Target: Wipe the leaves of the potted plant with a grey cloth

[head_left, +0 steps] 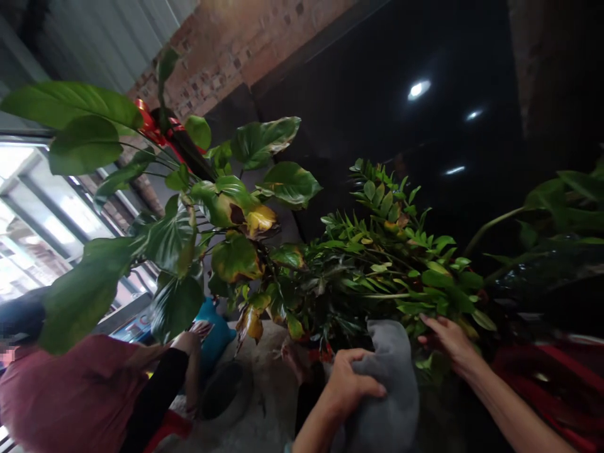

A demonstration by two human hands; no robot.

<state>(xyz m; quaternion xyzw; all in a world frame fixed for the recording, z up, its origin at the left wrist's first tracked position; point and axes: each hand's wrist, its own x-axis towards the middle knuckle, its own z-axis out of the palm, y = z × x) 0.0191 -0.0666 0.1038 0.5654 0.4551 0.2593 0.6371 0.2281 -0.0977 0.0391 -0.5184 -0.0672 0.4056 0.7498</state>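
Left hand [352,384] closed around a bunched grey cloth [394,377], fingers wrapped over its top fold; cloth held just below the ZZ plant [391,251], touching its lowest fronds. Right hand [448,341] reached into the plant's lower right foliage, fingers lying among the leaves; could not tell whether they gripped a stem. Left of the ZZ plant, touching it, stood a large-leaved plant [226,214] with several yellowed, brown-edged leaves and a red ribbon [150,123] high on its stem. Further left, low, a second person [70,390] in a maroon shirt.
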